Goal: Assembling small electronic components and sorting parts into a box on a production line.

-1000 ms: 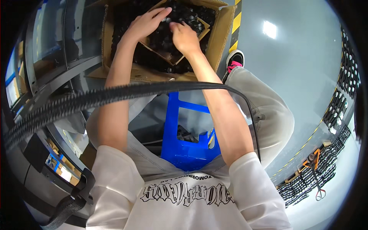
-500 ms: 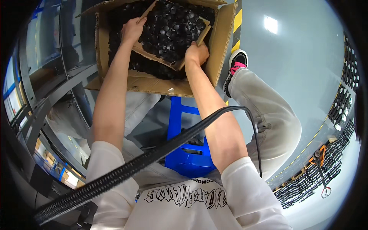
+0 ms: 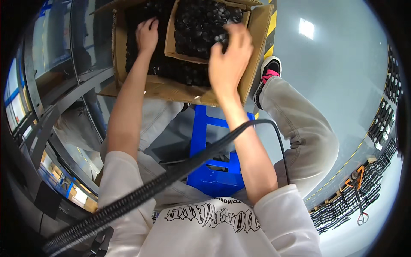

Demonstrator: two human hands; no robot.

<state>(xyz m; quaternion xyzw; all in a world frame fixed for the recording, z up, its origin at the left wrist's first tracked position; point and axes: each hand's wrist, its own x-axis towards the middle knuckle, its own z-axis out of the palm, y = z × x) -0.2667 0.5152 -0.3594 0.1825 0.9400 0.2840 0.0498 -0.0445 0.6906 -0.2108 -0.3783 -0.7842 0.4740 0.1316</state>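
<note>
A large open cardboard box (image 3: pixel 180 94) stands before me, with many small black, shiny, disc-like pieces (image 3: pixel 184 75) inside. On these pieces sits a smaller open cardboard box (image 3: pixel 170 34), holding more of the same black pieces (image 3: pixel 201 30). My left hand (image 3: pixel 147 37) is to the left of the smaller box, over the loose pieces, fingers slightly bent and apart, nothing seen in them. Raised above the smaller box's right front corner, my right hand (image 3: pixel 232 58) has its thumb and fingers spread, a little blurred, and holds nothing.
Beneath the large box's near edge is a blue plastic stool (image 3: pixel 216 180). A black braided cable (image 3: pixel 171 173) crosses in front of my arms. Metal framing (image 3: pixel 64 96) runs along the left. Yellow-black floor tape (image 3: pixel 270 36) lies right of the box; rows of black parts (image 3: pixel 346 207) line the far right.
Both hands have let go of the smaller box, which now sits straighter and further right in the large box. My right hand has lifted toward me and opened.
</note>
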